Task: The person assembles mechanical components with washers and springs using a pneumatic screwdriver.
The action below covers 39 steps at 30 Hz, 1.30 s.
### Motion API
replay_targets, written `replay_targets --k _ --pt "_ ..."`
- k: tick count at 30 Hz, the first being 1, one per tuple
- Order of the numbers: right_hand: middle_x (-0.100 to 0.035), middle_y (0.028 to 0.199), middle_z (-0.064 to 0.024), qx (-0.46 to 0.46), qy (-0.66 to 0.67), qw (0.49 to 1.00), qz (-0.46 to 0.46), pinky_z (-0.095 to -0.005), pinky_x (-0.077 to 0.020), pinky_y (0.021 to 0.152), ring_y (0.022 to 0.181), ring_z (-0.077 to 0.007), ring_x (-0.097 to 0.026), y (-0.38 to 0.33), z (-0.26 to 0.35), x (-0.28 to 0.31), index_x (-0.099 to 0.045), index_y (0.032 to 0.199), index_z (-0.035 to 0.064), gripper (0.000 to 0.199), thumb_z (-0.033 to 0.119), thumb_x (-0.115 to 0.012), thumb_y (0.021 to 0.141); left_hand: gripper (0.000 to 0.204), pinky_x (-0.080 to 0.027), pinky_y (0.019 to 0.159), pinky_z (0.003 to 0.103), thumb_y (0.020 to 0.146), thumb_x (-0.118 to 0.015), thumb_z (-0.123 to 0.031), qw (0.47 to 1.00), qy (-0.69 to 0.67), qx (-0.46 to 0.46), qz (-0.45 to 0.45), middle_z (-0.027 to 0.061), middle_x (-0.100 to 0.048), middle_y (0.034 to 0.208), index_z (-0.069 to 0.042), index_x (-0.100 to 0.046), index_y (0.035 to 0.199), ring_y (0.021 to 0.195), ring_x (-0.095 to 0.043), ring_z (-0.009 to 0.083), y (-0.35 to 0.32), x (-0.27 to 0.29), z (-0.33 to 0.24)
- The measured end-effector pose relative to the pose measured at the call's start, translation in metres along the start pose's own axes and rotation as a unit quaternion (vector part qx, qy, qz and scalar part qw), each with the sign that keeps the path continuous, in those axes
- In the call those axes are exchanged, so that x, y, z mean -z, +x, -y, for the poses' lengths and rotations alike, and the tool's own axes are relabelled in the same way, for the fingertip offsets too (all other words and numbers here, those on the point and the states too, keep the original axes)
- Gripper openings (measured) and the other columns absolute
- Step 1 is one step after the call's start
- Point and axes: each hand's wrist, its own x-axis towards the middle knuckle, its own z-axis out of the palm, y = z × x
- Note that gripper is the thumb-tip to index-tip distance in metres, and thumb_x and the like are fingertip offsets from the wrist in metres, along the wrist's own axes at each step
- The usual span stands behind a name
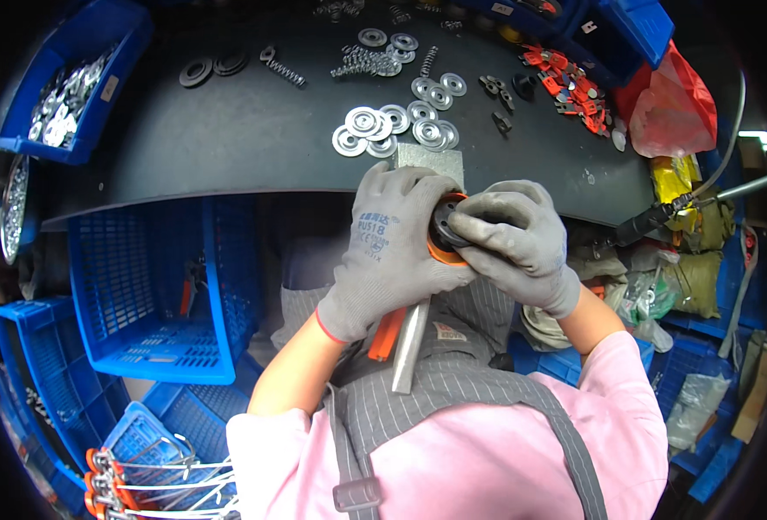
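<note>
Both hands wear grey work gloves and meet at the table's near edge. My left hand is closed around a round orange-rimmed housing. Between the fingers and thumb of my right hand is a black round disc, set against the mouth of that housing. Below the left hand hang a silver metal bar and an orange handle; how they join the housing is hidden by the glove. Just beyond the hands, a grey metal block sits at the table edge.
On the black table lie silver discs, springs, black rings and orange clips. A blue bin of metal parts stands far left, a red bag right. Below the table edge is a blue crate.
</note>
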Motion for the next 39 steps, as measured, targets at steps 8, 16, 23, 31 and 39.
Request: replay_targets --k 8,16,23,31,39 --pt "-0.078 0.124 -0.0025 0.01 -0.031 0.999 0.04 -0.0488 -0.0508 0.099 0.115 -0.0307 -0.072 0.003 0.003 -0.006 -0.081 0.124 0.0217 0.043 0.028 -0.091 0.083 0.079 -0.037 0.124 0.059 0.062 -0.093 -0.044 1.0 -0.001 0.006 0.007 0.0147 -0.07 0.126 -0.009 -0.07 0.129 0.125 -0.065 0.0396 -0.008 -0.001 0.007" --pt "-0.077 0.127 -0.0022 0.035 0.018 0.999 -0.02 -0.0582 -0.0485 0.11 0.124 -0.0334 -0.068 -0.018 -0.017 -0.017 -0.083 0.123 0.0203 0.04 0.043 -0.082 0.09 0.081 -0.037 0.123 0.057 0.063 -0.093 -0.041 1.0 -0.002 -0.005 0.021 0.0152 -0.069 0.128 -0.008 -0.069 0.133 0.126 -0.063 0.0383 0.001 -0.003 0.001" --pt "-0.078 0.122 -0.0025 0.034 0.127 0.974 -0.182 -0.0601 -0.0492 0.112 0.121 -0.035 -0.07 -0.03 -0.025 -0.046 -0.081 0.111 0.0161 0.03 0.035 -0.087 0.088 0.088 -0.033 0.127 0.061 0.06 -0.097 -0.043 0.997 -0.007 0.033 0.071 0.0176 -0.068 0.134 -0.006 -0.067 0.134 0.133 -0.06 0.0426 0.004 -0.007 -0.01" --pt "-0.072 0.133 -0.0181 -0.165 0.003 0.934 -0.316 -0.0547 -0.0491 0.114 0.129 -0.041 -0.066 -0.08 -0.012 0.022 -0.075 0.133 0.0111 0.051 0.034 -0.088 0.089 0.075 -0.048 0.111 0.052 0.059 -0.098 -0.024 0.986 -0.087 0.128 0.067 0.0146 -0.066 0.128 -0.005 -0.069 0.126 0.121 -0.06 0.0383 0.007 -0.014 -0.035" --pt "-0.069 0.136 -0.0193 -0.482 -0.243 0.697 -0.472 -0.0465 -0.0523 0.11 0.125 -0.0361 -0.067 -0.267 -0.196 0.084 -0.06 0.148 -0.0051 0.071 0.027 -0.092 0.093 0.07 -0.047 0.114 0.051 0.064 -0.1 -0.024 0.99 -0.069 0.105 0.064 0.0149 -0.069 0.131 -0.009 -0.072 0.126 0.128 -0.061 0.039 0.008 -0.011 -0.038"
